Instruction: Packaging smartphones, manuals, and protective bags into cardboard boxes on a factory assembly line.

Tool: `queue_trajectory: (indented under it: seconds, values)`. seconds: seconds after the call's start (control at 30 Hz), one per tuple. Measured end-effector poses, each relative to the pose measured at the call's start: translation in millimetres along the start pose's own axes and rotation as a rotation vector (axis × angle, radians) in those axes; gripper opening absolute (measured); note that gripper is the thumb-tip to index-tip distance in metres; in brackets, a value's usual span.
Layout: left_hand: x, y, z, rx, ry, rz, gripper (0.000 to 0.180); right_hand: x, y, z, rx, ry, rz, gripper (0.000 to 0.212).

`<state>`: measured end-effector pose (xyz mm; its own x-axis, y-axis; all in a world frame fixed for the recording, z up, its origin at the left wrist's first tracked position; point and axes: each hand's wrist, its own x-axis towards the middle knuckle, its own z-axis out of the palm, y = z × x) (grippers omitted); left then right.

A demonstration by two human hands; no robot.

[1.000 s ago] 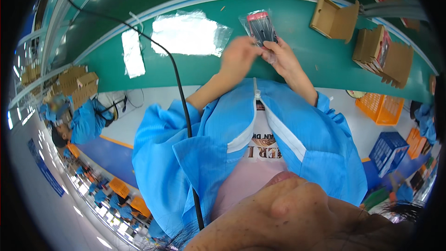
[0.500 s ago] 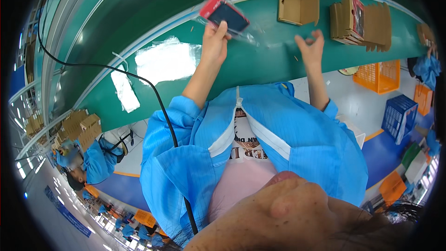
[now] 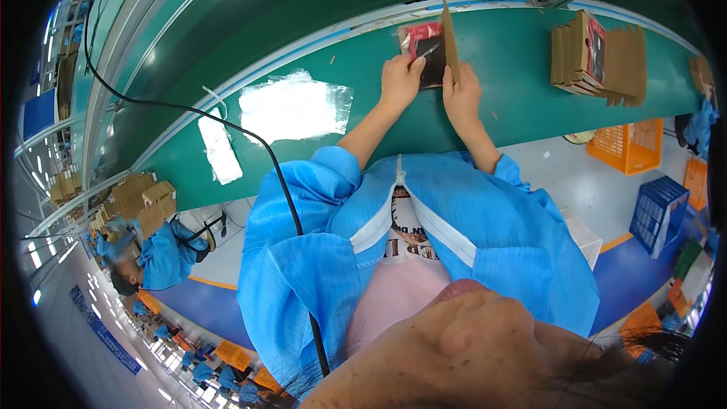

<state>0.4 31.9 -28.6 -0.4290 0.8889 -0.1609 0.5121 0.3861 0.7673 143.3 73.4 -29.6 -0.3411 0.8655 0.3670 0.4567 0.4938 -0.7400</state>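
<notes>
While pinching the red-and-black packet [image 3: 435, 72] between thumb and fingers of the left hand [image 3: 399, 85], is gripping the cardboard box [image 3: 452, 53] with the half-curled right hand [image 3: 463, 97] by its upright flap [image 3: 448, 26]. Holding packet just left of flap, over green table [image 3: 515, 60]; not managing to tell how far inside. Having white plastic sheets [image 3: 291, 110] at left, stacked boxes [image 3: 572, 57] at right.

A worker [image 3: 522, 235] grips a red-and-black packet [image 3: 433, 72] in the left hand [image 3: 400, 85] and an upright cardboard flap [image 3: 451, 42] in the right hand [image 3: 466, 98] at a green workbench [image 3: 522, 91], shiny plastic bags [image 3: 291, 110] to the left, stacked cartons [image 3: 569, 57] to the right.
</notes>
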Motion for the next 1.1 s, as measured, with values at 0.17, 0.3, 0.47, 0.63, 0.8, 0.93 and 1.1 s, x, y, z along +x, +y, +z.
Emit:
queue_trajectory:
  seconds: [0.17, 0.3, 0.47, 0.63, 0.8, 0.93, 1.1]
  values:
    - [6, 21, -15, 0.748, 0.129, 0.214, 0.029, 3, -7, -3, -0.153, -0.083, 0.071, 0.024]
    - [13, -12, 2, 0.753, 0.185, 0.653, 0.041, 2, -2, 0, -0.206, -0.096, 0.081, 0.025]
    - [3, -3, -16, 0.446, 0.204, 0.534, 0.039, 21, 1, -40, -0.034, -0.044, 0.256, 0.026]
    - [-12, -24, -39, 0.37, 0.391, 0.455, 0.04, 60, 19, -171, -0.195, -0.024, 0.347, 0.04]
    - [-4, -6, -24, 0.327, 0.313, 0.495, 0.036, 96, 45, -271, -0.257, 0.294, 0.428, 0.042]
    - [13, 52, 9, 0.219, 0.176, 0.613, 0.037, 85, 100, -306, -0.362, 0.156, 0.515, 0.045]
    - [42, 125, 70, -0.274, -0.215, 0.339, 0.062, 21, 91, -318, -0.545, -0.09, 0.688, 0.048]
